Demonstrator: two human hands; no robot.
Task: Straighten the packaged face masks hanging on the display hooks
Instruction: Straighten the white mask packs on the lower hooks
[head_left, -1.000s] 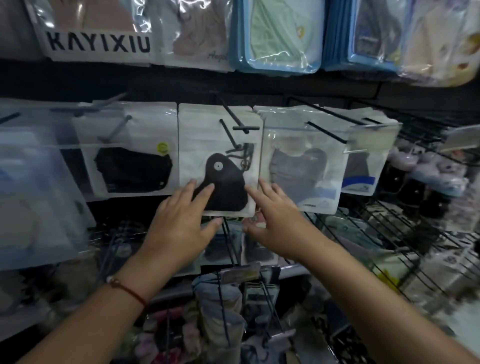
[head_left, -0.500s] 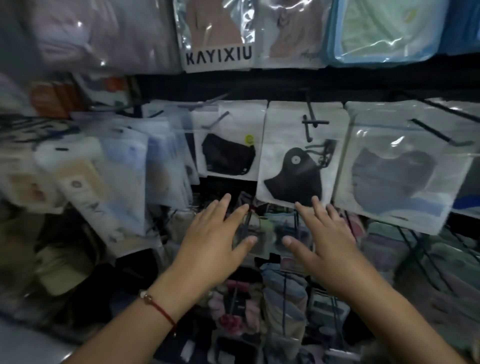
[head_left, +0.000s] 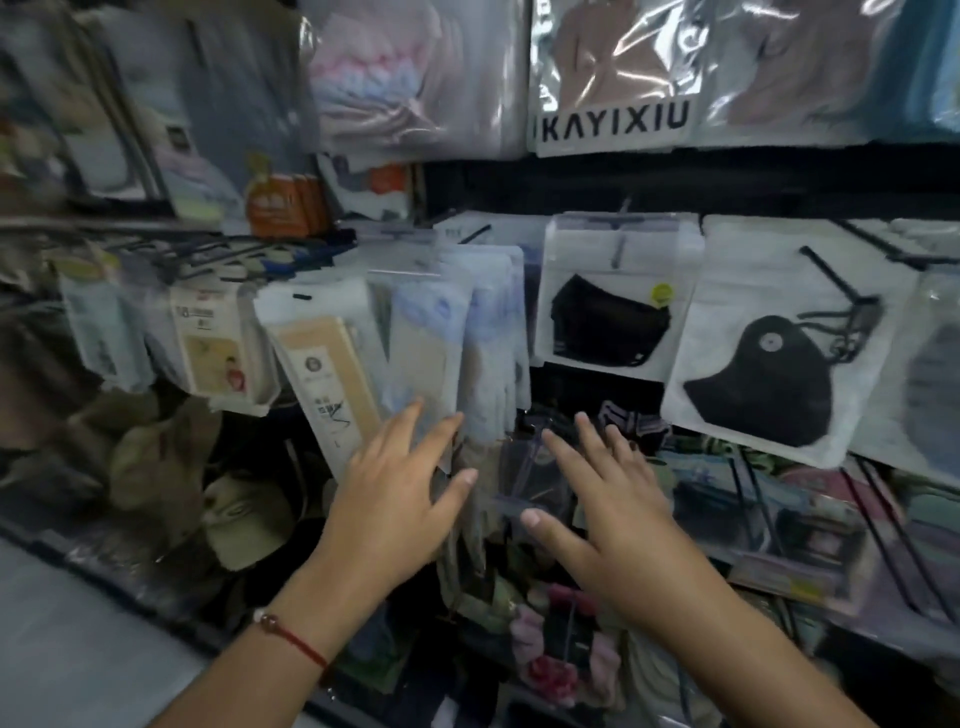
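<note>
Both hands reach forward with fingers spread and straight, holding nothing. The left hand, with a red cord bracelet on its wrist, has its fingertips at the lower edge of a hanging bundle of clear packets that hold pale blue and cream items; whether the fingertips actually touch the plastic cannot be told, as this part of the view is blurred. The right hand hovers just to the right of it, palm down, in front of a small clear pouch that hangs lower on the rack, and contact there cannot be told either. The packaged face masks hang further right on black display hooks: a white packet with a black mask and a yellow-green sticker sits straight just right of the bundle, and beside it a larger white packet with a black valved mask hangs tilted, its lower edge sloping down to the right. Another packet with a grey mask is cut off at the right edge. Above, a bag labelled KAYIXIU hangs in the upper row. To the left hang a boxed item with a cartoon picture and a tan card packet, near the bundle.
</note>
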